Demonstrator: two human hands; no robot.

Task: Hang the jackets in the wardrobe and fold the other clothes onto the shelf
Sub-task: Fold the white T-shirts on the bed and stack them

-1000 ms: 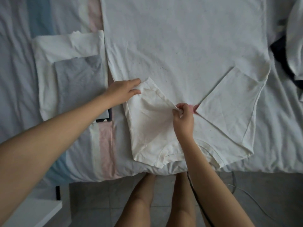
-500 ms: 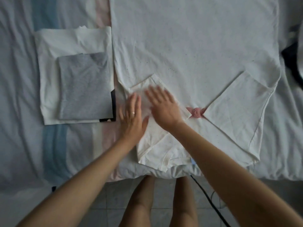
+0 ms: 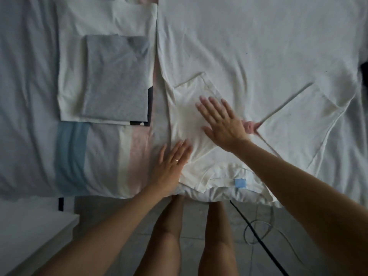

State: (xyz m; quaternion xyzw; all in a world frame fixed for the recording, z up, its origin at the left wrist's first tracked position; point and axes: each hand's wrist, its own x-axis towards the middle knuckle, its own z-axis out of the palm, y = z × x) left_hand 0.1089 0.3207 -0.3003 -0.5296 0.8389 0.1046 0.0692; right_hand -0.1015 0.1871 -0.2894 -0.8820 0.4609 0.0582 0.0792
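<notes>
A large white T-shirt (image 3: 249, 48) lies spread flat on the bed, collar toward me, both sleeves folded inward. My right hand (image 3: 221, 122) lies flat with straight fingers on the folded left sleeve (image 3: 187, 108). My left hand (image 3: 171, 166) presses flat on the shirt's near left edge, a ring on one finger. The right sleeve (image 3: 298, 124) lies folded in at the right. A small pink print (image 3: 250, 127) shows between the sleeves, and a blue label (image 3: 240, 183) sits at the collar.
A folded stack lies to the left: a grey garment (image 3: 117, 78) on a white one (image 3: 103, 20). The striped bed sheet (image 3: 69, 152) ends at the near edge. Below are a white surface (image 3: 29, 232), tiled floor, a black cable (image 3: 258, 240), and my legs.
My hands released the pinched left sleeve and laid it flat. Both now smooth it with open palms; the left hand has slid toward me along the shirt's edge.
</notes>
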